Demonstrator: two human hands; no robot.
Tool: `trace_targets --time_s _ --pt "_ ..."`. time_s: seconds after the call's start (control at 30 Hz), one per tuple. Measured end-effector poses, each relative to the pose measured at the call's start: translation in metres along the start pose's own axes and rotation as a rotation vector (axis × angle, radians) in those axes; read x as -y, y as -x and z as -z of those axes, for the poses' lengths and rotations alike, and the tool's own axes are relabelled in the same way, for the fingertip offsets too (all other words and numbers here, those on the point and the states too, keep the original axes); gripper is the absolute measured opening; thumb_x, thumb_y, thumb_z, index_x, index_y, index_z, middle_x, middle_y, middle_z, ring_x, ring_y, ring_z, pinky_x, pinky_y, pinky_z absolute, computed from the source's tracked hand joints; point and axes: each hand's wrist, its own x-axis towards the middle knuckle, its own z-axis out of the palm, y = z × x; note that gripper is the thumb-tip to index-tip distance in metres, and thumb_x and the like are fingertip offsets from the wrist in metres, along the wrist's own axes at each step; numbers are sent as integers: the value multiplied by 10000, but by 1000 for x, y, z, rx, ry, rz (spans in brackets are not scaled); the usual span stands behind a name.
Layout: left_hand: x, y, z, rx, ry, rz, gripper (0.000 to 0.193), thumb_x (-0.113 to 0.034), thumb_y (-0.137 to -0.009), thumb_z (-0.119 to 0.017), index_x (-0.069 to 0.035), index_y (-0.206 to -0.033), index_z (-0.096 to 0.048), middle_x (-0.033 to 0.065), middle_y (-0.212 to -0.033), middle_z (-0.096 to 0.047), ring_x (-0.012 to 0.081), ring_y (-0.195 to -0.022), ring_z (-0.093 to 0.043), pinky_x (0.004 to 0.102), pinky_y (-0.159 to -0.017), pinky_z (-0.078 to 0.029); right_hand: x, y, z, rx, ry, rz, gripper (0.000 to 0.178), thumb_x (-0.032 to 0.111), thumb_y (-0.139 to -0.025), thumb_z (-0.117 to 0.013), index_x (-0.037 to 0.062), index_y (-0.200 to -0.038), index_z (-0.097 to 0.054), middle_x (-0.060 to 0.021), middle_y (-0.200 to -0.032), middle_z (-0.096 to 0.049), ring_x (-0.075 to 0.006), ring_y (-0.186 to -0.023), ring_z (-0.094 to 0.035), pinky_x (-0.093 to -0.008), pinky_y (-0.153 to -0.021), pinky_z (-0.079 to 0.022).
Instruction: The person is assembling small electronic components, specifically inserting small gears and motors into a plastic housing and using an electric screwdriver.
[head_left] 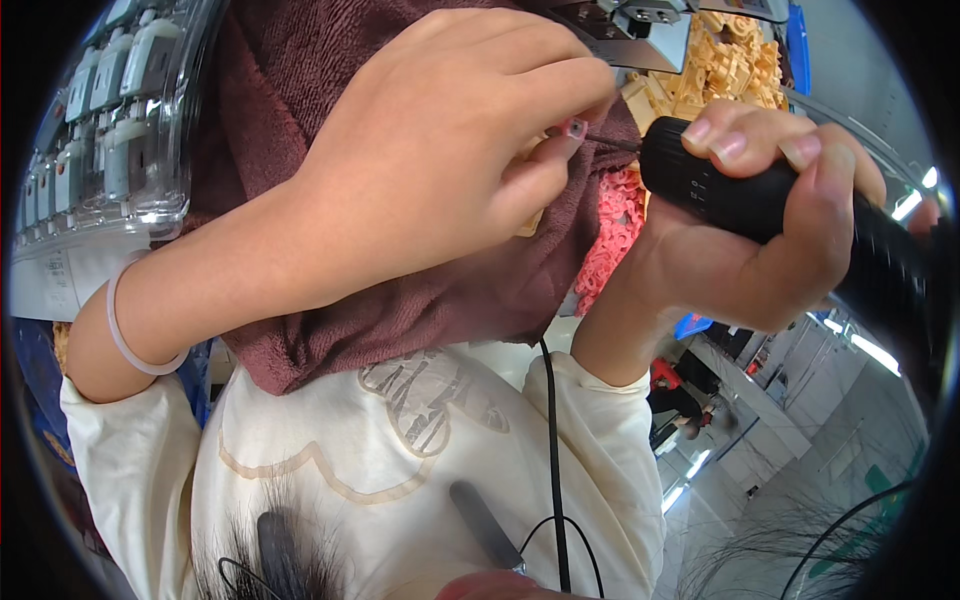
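Note:
My left hand point(450, 130) reaches across from the left, its thumb and fingertips pinched on a small pinkish part point(574, 128); most of that part is hidden by the fingers. A sliver of something cream-coloured point(531, 224) shows under the same hand. My right hand point(735, 270) is wrapped round a black electric screwdriver point(715, 190). Its thin bit points left and reaches the pinkish part, though whether it sits in a screw I cannot tell. Beneath my left hand and forearm lies a dark maroon towel point(410, 300).
Clear plastic trays at the upper left hold several grey-white motors point(120, 150). A heap of cream plastic parts point(735, 60) lies at the upper right, with pink plastic pieces point(610, 235) nearer me. Between them and the far edge stands a metal device point(650, 35). A black cable point(552, 430) hangs down past my shirt.

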Motion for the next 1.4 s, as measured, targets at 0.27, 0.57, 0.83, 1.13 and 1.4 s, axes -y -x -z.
trace_targets --time_s 0.27,0.57,0.83,1.13,1.4 --pt "-2 3 -8 13 48 126 171 -64 -774 -658 -67 -935 -600 68 -1061 -636 277 -1079 -602 390 -897 -462 16 -58 26 111 17 71 161 197 -796 -549 46 -779 -496 -78 -683 -501 -188 -589 -525 -360 -578 -461" --pt "-6 6 -8 -19 64 132 185 -77 -765 -684 -72 -931 -603 59 -1072 -635 269 -1100 -599 391 -894 -465 -36 -88 25 30 -251 234 141 164 -783 -552 30 -762 -515 -108 -646 -509 -226 -585 -538 -381 -619 -489" --pt "-9 6 -9 -54 91 123 200 -68 -746 -691 -69 -926 -601 62 -1046 -633 277 -1069 -607 393 -870 -468 -39 -90 26 193 -215 177 162 176 -809 -533 14 -803 -524 -128 -636 -526 -230 -589 -552 -383 -620 -497" --pt "-8 11 -9 -30 73 121 210 -71 -747 -684 -68 -940 -600 60 -1053 -633 270 -1088 -600 391 -886 -460 -44 -91 25 359 -152 115 194 189 -838 -511 -4 -849 -534 -150 -625 -544 -234 -592 -567 -385 -620 -505" --pt "-2 7 -14 -25 63 121 208 -87 -764 -659 -75 -962 -597 70 -1069 -631 273 -1110 -587 392 -916 -442 -40 -67 9 -63 17 215 81 17 -788 -568 -8 -854 -527 -164 -671 -588 -266 -501 -572 -407 -521 -531"
